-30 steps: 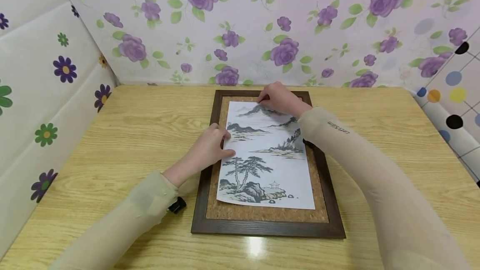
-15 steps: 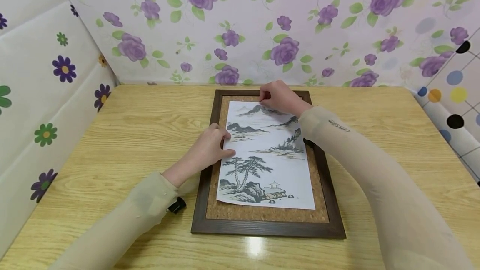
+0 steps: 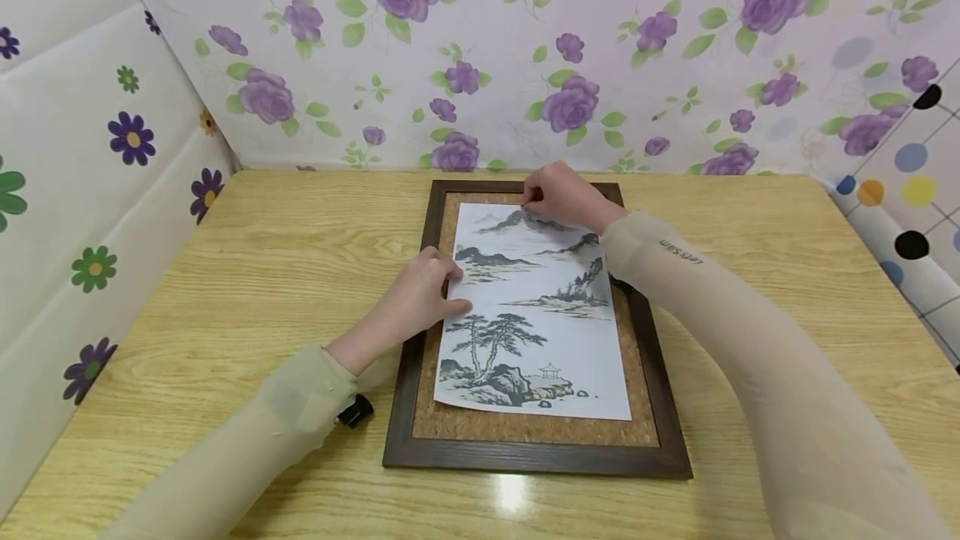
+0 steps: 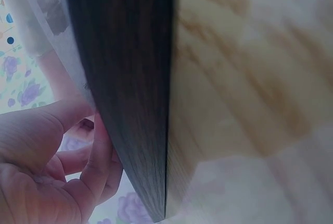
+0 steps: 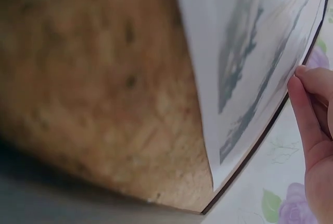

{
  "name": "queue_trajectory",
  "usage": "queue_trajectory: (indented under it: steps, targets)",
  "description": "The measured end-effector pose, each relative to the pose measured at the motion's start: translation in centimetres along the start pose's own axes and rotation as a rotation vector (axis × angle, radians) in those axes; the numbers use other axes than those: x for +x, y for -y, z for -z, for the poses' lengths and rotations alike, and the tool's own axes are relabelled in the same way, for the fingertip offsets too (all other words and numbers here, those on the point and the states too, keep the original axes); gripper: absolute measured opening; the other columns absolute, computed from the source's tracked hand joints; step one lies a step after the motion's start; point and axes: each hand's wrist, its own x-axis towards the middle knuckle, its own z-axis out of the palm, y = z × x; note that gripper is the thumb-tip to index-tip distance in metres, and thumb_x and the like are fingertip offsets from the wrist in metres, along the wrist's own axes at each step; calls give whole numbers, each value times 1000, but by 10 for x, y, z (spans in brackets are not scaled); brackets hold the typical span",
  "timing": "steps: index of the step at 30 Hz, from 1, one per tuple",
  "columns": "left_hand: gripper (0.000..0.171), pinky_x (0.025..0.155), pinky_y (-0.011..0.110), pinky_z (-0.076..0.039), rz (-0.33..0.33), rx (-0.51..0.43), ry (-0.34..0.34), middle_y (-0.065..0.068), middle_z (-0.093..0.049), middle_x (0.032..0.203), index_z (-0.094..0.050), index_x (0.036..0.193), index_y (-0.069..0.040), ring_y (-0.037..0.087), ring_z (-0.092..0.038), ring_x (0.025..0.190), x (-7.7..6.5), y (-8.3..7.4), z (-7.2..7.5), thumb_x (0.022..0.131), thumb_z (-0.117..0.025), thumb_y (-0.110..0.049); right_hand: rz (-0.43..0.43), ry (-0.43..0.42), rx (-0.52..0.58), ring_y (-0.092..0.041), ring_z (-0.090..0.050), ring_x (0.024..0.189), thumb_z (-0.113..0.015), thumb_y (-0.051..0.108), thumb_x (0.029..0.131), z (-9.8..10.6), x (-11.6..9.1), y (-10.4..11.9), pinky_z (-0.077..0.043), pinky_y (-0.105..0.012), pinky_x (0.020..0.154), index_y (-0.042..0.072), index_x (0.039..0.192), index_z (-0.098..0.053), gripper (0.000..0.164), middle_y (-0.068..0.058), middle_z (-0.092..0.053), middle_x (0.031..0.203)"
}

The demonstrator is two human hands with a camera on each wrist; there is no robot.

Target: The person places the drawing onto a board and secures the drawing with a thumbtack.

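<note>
A white sheet of paper printed with an ink landscape of mountains, pines and a pavilion lies on a cork board in a dark wooden frame. Its lower left edge curls up slightly. At the sheet's left edge, my left hand rests with thumb and fingers spread, the fingertips on the paper. Up at the middle of the top edge, my right hand pinches with thumb and forefinger together. The right wrist view shows these fingertips at the paper's edge; they hide what small thing they hold.
The framed board lies on a light wood-grain table, its far side close to a back wall covering with purple roses. More patterned coverings stand at left and right. A black wrist strap shows under the left sleeve.
The right hand has shifted very slightly at the top edge, keeping its pinch. The left hand, paper and board stay where they were.
</note>
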Motion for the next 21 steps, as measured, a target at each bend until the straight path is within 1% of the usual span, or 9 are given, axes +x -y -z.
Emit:
queue_trajectory:
  steps: [6, 16, 21]
  targets:
    - [41, 80, 33, -51, 8, -2, 8, 14, -57, 109, -66, 107, 0, 21, -55, 90, 0, -1, 1, 78, -75, -28, 6, 3, -19, -13, -61, 69, -65, 13, 87, 0, 2, 0, -52, -28, 68, 13, 82, -69, 6, -1, -69, 81]
    - [43, 82, 34, -52, 13, -14, 16, 15, -56, 112, -65, 109, 1, 23, -58, 91, 1, 0, 1, 78, -75, -27, -2, -2, -33, -14, -61, 71, -64, 13, 87, 1, 3, 0, -51, -28, 69, 11, 81, -68, 7, -2, -68, 81]
    - [41, 82, 34, -51, 10, -18, 18, 15, -56, 112, -65, 108, 0, 22, -57, 92, 1, 0, 1, 79, -75, -27, 24, 2, -43, -14, -60, 71, -64, 13, 87, 1, 3, 0, -51, -28, 69, 11, 81, -67, 6, -2, -68, 81]
